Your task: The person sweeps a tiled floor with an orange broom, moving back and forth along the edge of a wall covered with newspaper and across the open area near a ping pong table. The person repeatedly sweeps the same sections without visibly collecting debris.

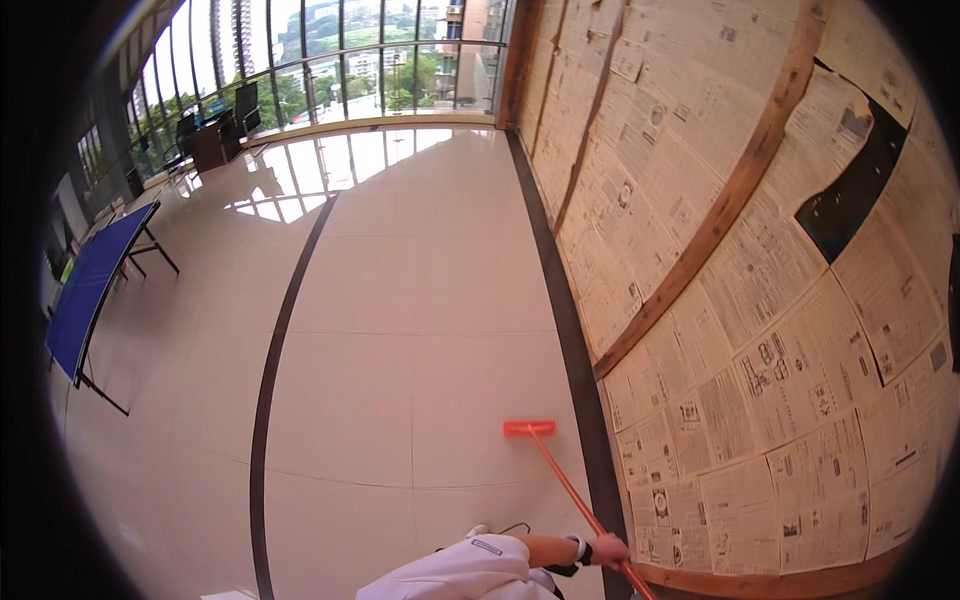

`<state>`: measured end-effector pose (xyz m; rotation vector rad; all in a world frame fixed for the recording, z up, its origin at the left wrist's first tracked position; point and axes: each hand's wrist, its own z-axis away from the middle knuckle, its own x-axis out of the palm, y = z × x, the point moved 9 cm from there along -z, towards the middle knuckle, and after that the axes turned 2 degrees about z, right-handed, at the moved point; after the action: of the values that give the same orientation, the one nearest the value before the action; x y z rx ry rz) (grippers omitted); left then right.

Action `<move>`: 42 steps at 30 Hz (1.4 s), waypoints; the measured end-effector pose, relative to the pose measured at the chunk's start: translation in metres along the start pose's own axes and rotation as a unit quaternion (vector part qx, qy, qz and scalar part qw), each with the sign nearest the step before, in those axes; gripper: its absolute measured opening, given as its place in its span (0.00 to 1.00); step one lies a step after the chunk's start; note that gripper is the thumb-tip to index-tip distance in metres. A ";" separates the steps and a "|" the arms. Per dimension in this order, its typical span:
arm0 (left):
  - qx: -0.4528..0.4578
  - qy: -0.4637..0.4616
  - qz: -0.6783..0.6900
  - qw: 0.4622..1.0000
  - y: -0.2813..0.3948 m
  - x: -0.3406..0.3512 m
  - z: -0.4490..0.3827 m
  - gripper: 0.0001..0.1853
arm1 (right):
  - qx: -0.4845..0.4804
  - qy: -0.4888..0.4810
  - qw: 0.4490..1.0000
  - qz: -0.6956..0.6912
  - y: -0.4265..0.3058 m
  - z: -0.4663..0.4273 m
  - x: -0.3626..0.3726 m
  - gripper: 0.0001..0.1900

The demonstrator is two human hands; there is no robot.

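My left hand [609, 551] reaches across at the bottom of the view, closed around the orange pole [574, 495] of a long-handled floor tool. A white sleeve [450, 570] covers the upper arm, and bands circle the wrist. From the hand, the pole slants up and left to a flat red head [529, 428], slightly blurred, lying on the glossy pale tile floor [450, 375]. Whether the head is a broom or a mop cannot be made out. The pole's near end runs out of the frame. My right hand is out of view.
Along the right stands a wall papered with newsprint [750, 420], crossed by wooden strips [720, 217], with a torn dark patch [855, 195]. A dark floor band [559, 285] edges it. At left is a blue table-tennis table [97, 285]; a desk [214, 142] with chairs stands by the windows.
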<state>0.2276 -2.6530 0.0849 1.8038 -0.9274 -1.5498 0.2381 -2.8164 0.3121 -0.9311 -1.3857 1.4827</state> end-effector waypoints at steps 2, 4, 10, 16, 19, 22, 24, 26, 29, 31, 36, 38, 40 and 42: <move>-0.019 0.063 -0.051 0.997 -0.025 -0.029 0.027 0.09 | 0.030 -0.035 0.999 -0.013 0.041 0.000 0.014 0.07; -0.127 0.125 -0.086 0.980 -0.053 -0.049 0.055 0.13 | 0.045 -0.085 0.995 -0.031 0.074 -0.003 0.034 0.07; -0.303 0.138 -0.121 0.935 -0.079 -0.071 0.108 0.49 | 0.062 -0.193 0.978 -0.049 0.120 -0.013 0.119 0.06; -0.304 0.104 -0.107 0.941 -0.051 -0.047 0.086 0.53 | 0.069 -0.165 0.982 -0.061 0.099 -0.018 0.069 0.06; -0.254 0.034 -0.103 0.961 -0.008 0.006 0.051 0.55 | 0.042 -0.133 0.989 -0.041 0.075 -0.021 -0.014 0.07; -0.153 -0.047 -0.091 0.983 0.055 0.075 0.005 0.57 | 0.043 -0.076 0.996 -0.021 0.047 -0.014 -0.125 0.06; -0.058 -0.083 -0.073 0.992 0.106 0.123 -0.020 0.58 | -0.046 -0.075 0.970 0.228 0.007 0.004 -0.202 0.05; 0.046 -0.108 -0.073 0.990 0.157 0.164 -0.042 0.56 | -0.054 -0.018 0.943 0.328 -0.022 0.025 -0.283 0.10; 0.121 -0.114 -0.031 0.986 0.211 0.208 -0.062 0.48 | 0.069 0.047 0.996 -0.021 -0.020 0.040 -0.378 0.12; 0.125 -0.111 -0.021 0.986 0.224 0.228 -0.071 0.42 | -0.056 0.078 0.958 0.271 -0.037 0.048 -0.411 0.10; 0.053 -0.074 -0.041 0.995 0.191 0.241 -0.065 0.28 | -0.022 0.068 0.994 -0.085 0.023 0.035 -0.389 0.05; 0.006 -0.040 -0.061 0.997 0.163 0.232 -0.053 0.29 | -0.012 0.021 0.998 -0.057 0.041 0.032 -0.350 0.05; -0.062 -0.017 -0.109 0.992 0.138 0.226 -0.037 0.36 | 0.020 0.006 0.998 -0.065 0.058 0.030 -0.319 0.06; -0.132 -0.001 -0.148 0.980 0.118 0.219 -0.025 0.36 | 0.058 -0.003 0.996 -0.072 0.071 0.026 -0.296 0.08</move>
<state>0.2550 -2.9000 0.0547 1.8048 -0.4396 -1.7593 0.3053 -3.1033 0.2314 -0.7388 -1.3277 1.4402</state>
